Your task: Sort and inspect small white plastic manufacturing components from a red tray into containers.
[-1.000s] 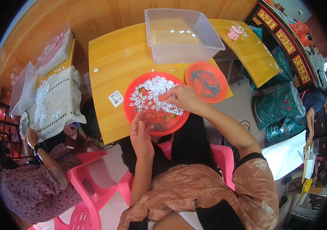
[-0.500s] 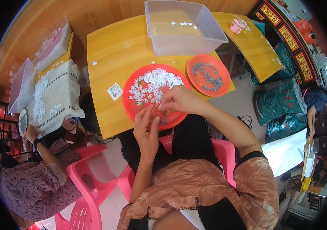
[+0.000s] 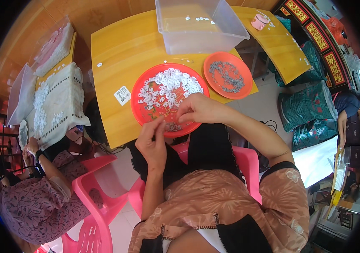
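Observation:
A round red tray lies near the table's front edge, with a heap of small white plastic pieces with holes on its far side. Small grey metal bits gather at its near side. Above the tray's right half, my right hand is closed in a pinch, fingertips pointing left. My left hand is at the tray's near left rim, thumb and forefinger pinched together. Whatever either pinch holds is too small to make out. An orange plate of thin grey metal pieces stands right of the tray.
A clear plastic bin stands at the back of the yellow table. A printed label lies left of the tray. To the left, another person sits at a cloth-covered table. Green sacks stand at the right.
My left hand has drawn back toward me and slightly left, its fingers closing into a pinch. The right hand stays nearly in place. The whole view has shifted a little.

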Motion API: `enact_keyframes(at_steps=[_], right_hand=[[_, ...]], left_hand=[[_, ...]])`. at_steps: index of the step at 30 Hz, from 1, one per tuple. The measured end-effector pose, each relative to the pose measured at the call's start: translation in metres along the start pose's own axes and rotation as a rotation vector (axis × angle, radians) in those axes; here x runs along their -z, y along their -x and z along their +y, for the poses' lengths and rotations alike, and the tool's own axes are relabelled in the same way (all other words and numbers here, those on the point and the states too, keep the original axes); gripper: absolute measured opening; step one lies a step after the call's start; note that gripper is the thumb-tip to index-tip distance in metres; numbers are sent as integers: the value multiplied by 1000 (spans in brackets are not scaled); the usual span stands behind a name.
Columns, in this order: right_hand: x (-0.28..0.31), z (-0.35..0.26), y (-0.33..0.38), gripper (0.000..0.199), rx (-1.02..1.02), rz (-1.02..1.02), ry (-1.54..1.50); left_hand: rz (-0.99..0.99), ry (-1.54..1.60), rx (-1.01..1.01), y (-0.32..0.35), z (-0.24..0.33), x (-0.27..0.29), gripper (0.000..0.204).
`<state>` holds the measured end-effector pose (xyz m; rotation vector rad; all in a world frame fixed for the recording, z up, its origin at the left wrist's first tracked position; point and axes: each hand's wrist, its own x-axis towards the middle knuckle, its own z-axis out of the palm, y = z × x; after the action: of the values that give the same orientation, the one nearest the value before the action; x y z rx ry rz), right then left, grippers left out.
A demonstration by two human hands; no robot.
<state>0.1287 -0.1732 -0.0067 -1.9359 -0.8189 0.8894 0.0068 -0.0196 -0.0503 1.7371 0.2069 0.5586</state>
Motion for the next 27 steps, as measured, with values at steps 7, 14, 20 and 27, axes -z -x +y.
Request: enact_keyframes(at_steps=[7,14,20,27], right_hand=[[-1,30,-3,7,8,76,660],[6,32,-5,6,75,225,501],[2,37,3,10,63,220,609],[-14,40,2,12,163,161,716]], left_hand=[[16,396,325,-2,-16,0,21],[12,524,409,-3,-18,2,21],[32,579,498,-6,-22,6,21],[63,620,542,-8,-20,6,20]])
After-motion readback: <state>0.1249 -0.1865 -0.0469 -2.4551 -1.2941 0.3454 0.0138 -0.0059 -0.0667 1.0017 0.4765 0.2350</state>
